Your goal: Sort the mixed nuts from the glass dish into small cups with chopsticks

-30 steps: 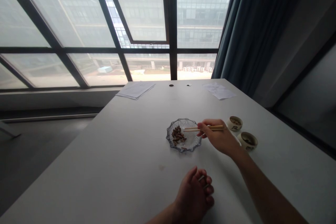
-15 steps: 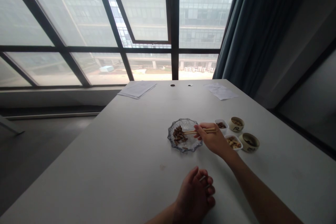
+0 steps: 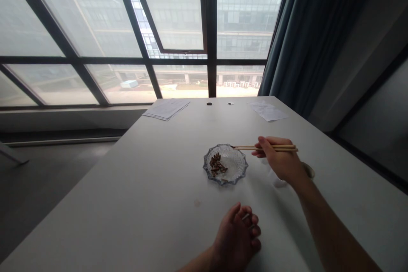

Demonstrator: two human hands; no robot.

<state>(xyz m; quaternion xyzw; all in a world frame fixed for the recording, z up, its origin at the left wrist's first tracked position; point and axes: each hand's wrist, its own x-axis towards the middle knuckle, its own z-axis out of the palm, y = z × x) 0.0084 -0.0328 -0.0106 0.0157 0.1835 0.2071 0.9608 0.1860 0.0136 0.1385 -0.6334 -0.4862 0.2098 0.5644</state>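
Observation:
My right hand (image 3: pixel 282 161) is closed round a pair of wooden chopsticks (image 3: pixel 248 148). Their tips point left and hang over the right rim of a scalloped glass dish (image 3: pixel 237 165), just above it. Several dark brown bits of food (image 3: pixel 216 164) lie in the dish's left half. My right hand and wrist cover the small bowls behind them; only the edge of one round bowl (image 3: pixel 310 171) shows. My left hand (image 3: pixel 237 236) rests on the white table (image 3: pixel 153 187) near its front edge, fingers curled in loosely, with a small pale thing between them that I cannot make out.
A stack of papers (image 3: pixel 165 109) lies at the table's far left, a loose sheet (image 3: pixel 267 111) at the far right. Two round cable holes (image 3: pixel 209 103) sit near the far edge. Large windows stand behind, a dark curtain (image 3: pixel 306 38) on the right.
My right hand has drawn the chopsticks back to the right and slightly up, out of the food in the dish. It now covers the small bowls. My left hand has stayed put.

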